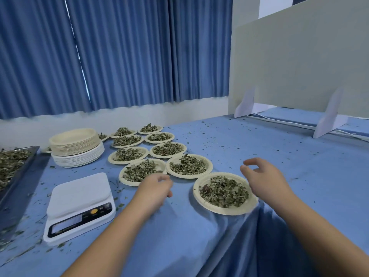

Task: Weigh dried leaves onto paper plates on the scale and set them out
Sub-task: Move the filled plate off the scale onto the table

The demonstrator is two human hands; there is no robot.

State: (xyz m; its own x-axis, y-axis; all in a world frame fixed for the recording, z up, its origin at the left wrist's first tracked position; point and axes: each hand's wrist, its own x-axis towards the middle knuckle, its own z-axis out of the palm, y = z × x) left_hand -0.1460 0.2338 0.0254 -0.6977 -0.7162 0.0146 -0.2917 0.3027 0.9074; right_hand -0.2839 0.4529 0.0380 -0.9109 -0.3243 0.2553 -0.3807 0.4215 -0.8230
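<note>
A round cream paper plate (221, 210) of dried green leaves (223, 191) lies on the blue tablecloth (179, 226), nearest of the filled rows (159, 149); the right hand (263, 176) hovers at its right rim, loosely curled, empty; the left hand (157, 186), likewise empty, hangs between it and the white digital scale (79, 196).

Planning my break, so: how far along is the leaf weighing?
Done: at least nine filled plates sit in two rows; the nearest plate lies by the table edge. In hand: nothing; the left hand and right hand hover open beside that plate. Left: the scale is bare, and a tall stack of empty plates and a tray of leaves stand by.
</note>
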